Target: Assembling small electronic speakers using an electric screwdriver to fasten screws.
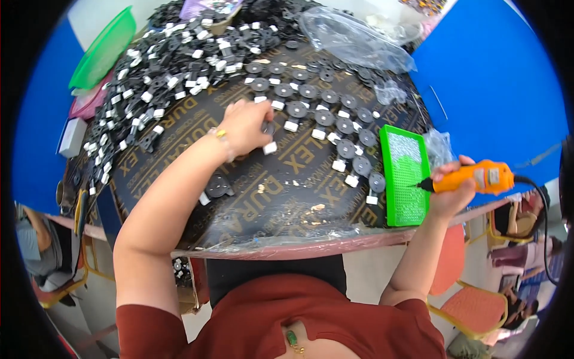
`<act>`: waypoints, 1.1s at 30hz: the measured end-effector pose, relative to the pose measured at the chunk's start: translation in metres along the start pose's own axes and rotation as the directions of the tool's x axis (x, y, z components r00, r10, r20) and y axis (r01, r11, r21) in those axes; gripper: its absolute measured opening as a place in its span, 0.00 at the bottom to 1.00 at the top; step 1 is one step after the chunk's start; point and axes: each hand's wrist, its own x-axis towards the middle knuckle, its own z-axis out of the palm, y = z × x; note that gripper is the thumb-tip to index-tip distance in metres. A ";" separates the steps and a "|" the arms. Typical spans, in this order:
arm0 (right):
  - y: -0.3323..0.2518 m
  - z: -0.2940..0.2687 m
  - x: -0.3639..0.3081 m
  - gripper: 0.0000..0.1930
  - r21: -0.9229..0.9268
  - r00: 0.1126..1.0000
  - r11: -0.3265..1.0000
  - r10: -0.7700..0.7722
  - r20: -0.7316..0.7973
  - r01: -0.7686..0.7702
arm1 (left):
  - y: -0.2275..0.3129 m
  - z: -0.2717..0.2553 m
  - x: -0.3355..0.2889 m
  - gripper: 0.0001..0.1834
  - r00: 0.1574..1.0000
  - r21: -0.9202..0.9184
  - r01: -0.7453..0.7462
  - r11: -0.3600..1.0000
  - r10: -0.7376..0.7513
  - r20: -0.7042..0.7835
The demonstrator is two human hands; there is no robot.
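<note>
My left hand is closed over the table with its fingers on a small black round part with a white block. Orange and held level, the electric screwdriver sits in my right hand. Its black tip points left, over a green tray of small silvery screws. Between my hands and beyond them, several black discs with white blocks lie in slanting rows. Another black disc part lies nearer me, beside my left forearm.
A big heap of black parts with white blocks covers the far left. Clear plastic bags lie at the back. A green basket stands at the far left edge. The screwdriver's black cable hangs at right. People sit beyond the table on both sides.
</note>
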 end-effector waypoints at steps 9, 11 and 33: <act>0.032 -0.037 0.012 0.26 -0.221 0.999 0.975 -0.009 -0.042 -0.001 | 0.109 0.001 -0.081 0.25 0.978 -0.185 -0.190 0.964 0.202 0.052; 0.026 -0.038 0.012 0.25 -0.232 0.999 0.972 0.033 -0.033 -0.040 | 0.113 0.011 -0.088 0.25 0.981 -0.195 -0.187 0.963 0.195 0.023; -0.019 -0.001 -0.008 0.34 -0.071 0.996 0.994 -0.084 -0.019 0.082 | 0.109 0.048 -0.099 0.25 0.987 -0.328 -0.157 0.932 0.139 -0.079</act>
